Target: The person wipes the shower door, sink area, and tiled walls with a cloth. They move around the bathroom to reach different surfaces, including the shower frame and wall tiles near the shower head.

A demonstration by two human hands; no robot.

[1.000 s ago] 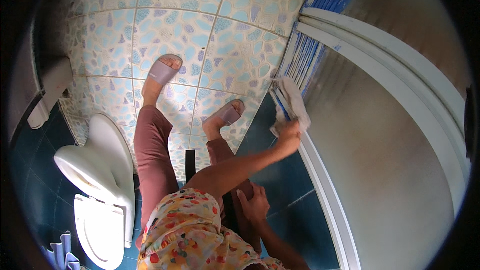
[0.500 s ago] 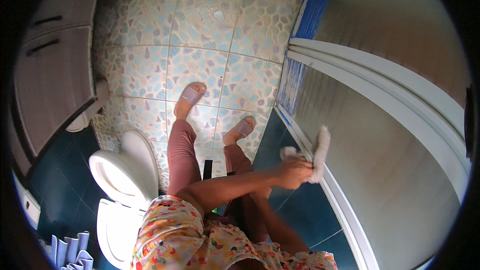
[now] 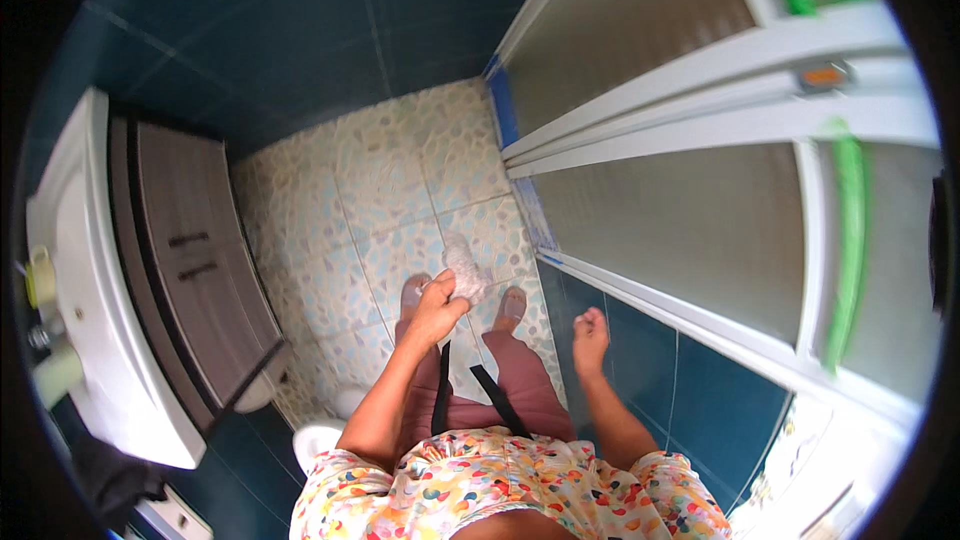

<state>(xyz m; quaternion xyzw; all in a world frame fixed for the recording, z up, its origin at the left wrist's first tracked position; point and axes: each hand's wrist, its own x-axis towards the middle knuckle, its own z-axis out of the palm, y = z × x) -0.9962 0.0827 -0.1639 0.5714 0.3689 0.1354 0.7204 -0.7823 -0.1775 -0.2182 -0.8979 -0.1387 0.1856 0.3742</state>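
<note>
A whitish, fluffy cloth (image 3: 462, 270) is bunched up in my left hand (image 3: 436, 312), whose fingers are wrapped round it. The hand hangs over the tiled floor in front of my body, above my sandalled feet. Off to the right, my right hand (image 3: 590, 342) is raised with its fingers curled in, and nothing shows in it. It is nearest to the dark blue tiled wall (image 3: 640, 360) below the shower enclosure, apart from the frosted panel (image 3: 680, 240) in its white frame.
Sliding shower doors with white rails (image 3: 690, 130) and green handles (image 3: 847, 250) line the right side. A white washbasin (image 3: 130, 340) tops a grey-brown cabinet (image 3: 205, 210) on the left. The toilet (image 3: 318, 440) partly shows beside my left leg. Pebble-patterned tiles (image 3: 380, 180) cover the floor.
My left hand has drawn the cloth leftward, away from the shower frame to in front of me. My right hand has come up into sight. The view has tilted up, showing the basin and handles.
</note>
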